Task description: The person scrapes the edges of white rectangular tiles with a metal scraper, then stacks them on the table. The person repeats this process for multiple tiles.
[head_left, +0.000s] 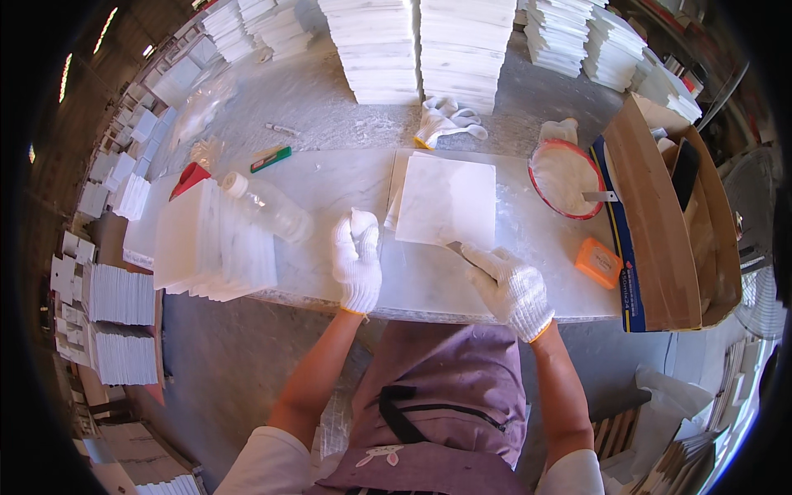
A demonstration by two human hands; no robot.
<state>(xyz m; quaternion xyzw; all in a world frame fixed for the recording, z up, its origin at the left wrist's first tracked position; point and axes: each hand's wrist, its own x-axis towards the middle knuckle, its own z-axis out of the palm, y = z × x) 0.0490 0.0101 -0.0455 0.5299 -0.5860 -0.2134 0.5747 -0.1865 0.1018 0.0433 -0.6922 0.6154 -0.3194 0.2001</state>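
A square white marble tile [446, 200] lies on the worktable in front of me, over other tiles whose edges show at its left. My right hand [511, 289], in a white knit glove, is closed around a thin tool with a grey tip [454, 246], which meets the tile's near edge. Most of that tool is hidden by the fingers. To the left of the tile, my left hand [357, 262], gloved too, is raised with its fingers curled together. Whether anything is in them I cannot make out.
At left, a row of upright white tiles [214, 243] stands beside a clear plastic bottle [272, 208] and a green cutter [271, 159]. Right: a red-rimmed bowl [566, 177] of white paste, an orange box [598, 263] and a cardboard box [660, 223]. Spare gloves [450, 122] lie before tall tile stacks [371, 54].
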